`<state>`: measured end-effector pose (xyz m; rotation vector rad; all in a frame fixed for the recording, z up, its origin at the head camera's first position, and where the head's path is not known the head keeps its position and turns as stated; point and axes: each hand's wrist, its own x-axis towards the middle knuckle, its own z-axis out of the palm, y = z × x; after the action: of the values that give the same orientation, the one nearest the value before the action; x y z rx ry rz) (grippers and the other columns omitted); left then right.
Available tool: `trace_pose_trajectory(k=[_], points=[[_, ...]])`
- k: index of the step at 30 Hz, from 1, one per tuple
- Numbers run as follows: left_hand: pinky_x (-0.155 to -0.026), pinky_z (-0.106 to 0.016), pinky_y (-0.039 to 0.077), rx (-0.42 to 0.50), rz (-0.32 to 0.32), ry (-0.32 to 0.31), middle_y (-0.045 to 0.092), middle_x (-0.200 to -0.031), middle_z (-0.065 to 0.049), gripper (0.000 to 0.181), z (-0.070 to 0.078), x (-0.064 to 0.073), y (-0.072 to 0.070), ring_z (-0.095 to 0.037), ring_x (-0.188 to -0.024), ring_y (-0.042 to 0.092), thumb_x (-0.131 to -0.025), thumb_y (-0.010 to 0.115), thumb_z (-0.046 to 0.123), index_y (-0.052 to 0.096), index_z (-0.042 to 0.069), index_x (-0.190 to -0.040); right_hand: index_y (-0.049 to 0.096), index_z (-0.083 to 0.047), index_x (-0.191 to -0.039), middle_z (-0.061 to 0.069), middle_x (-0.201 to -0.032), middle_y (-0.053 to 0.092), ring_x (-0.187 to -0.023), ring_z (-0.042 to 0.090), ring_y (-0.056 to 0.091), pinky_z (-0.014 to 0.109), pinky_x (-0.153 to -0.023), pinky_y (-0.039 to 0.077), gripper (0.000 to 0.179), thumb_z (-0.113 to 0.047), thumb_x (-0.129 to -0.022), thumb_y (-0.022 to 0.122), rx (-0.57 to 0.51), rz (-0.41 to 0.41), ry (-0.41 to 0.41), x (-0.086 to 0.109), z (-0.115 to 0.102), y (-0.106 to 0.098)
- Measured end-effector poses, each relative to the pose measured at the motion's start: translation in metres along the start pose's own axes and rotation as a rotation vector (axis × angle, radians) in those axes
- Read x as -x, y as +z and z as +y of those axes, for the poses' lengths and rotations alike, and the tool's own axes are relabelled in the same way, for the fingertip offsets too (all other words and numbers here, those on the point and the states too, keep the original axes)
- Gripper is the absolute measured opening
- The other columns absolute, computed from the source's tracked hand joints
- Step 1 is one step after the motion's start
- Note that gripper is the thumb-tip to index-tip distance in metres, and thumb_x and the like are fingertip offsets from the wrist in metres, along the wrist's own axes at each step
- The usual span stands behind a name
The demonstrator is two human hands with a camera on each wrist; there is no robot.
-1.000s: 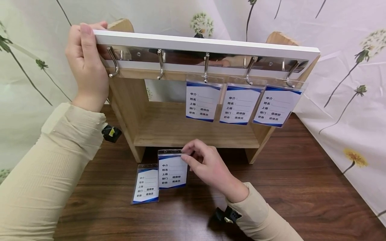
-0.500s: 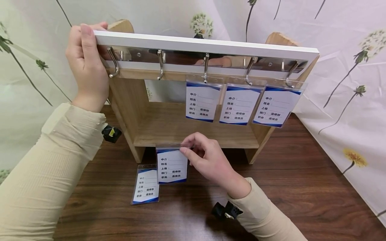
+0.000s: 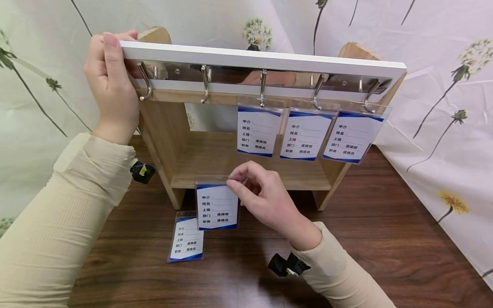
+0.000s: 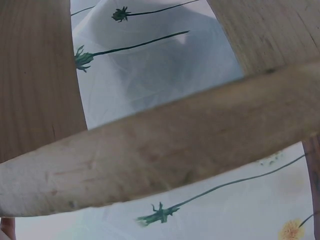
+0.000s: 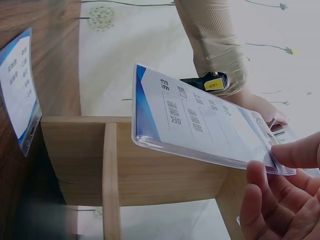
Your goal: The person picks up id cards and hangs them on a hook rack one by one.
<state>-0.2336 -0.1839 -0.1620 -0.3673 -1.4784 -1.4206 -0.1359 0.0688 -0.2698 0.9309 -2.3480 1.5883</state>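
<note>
My right hand [image 3: 265, 196] pinches the top right corner of a badge holder [image 3: 217, 206] between thumb and fingers. In the right wrist view this clear badge holder [image 5: 200, 120] is off the table, its slotted top edge near the thumb. A second badge holder [image 3: 186, 239] lies on the table, partly covered by the held one in the head view. My left hand [image 3: 113, 83] grips the left end of the white board [image 3: 231, 52] on a wooden rack [image 3: 215, 158]. Three badges hang from the hooks on the right, among them a badge [image 3: 259, 130] at the middle hook.
The two left hooks, a hook [image 3: 145, 81] and another hook [image 3: 205, 84], carry no badge. The rack's lower shelf [image 3: 246, 171] lies behind my right hand. Dark wood table [image 3: 369, 244] surrounds the rack, with floral cloth [image 3: 439, 98] behind it.
My right hand has lifted the badge holder off the table and moved it up and slightly left. The left hand stays on the board.
</note>
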Motion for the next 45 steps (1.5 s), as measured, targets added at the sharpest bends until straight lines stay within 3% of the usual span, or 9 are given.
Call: trace_pose_trajectory(k=[28,45], points=[[-0.098,-0.023,0.042,0.035,0.013,-0.013,0.070,-0.097,0.006,0.040,0.002,0.000,0.001,-0.018,-0.110,0.062,-0.104,0.032,0.004,0.064,0.017,-0.084,0.065,-0.005,-0.099,0.004,-0.079,0.065,-0.057,0.011,0.048,0.024,-0.054,0.042,0.006,-0.009,-0.095,0.063,0.010,0.000,-0.108,-0.018,-0.020,-0.011],[-0.101,-0.024,0.042,0.034,0.011,0.015,0.070,-0.094,0.008,0.042,0.000,0.000,0.001,-0.019,-0.110,0.063,-0.103,0.032,0.002,0.064,0.018,-0.082,0.063,-0.001,-0.102,0.008,-0.080,0.066,-0.057,0.014,0.050,0.025,-0.053,0.043,0.008,-0.006,-0.096,0.060,-0.004,0.030,-0.165,-0.034,-0.031,-0.020]])
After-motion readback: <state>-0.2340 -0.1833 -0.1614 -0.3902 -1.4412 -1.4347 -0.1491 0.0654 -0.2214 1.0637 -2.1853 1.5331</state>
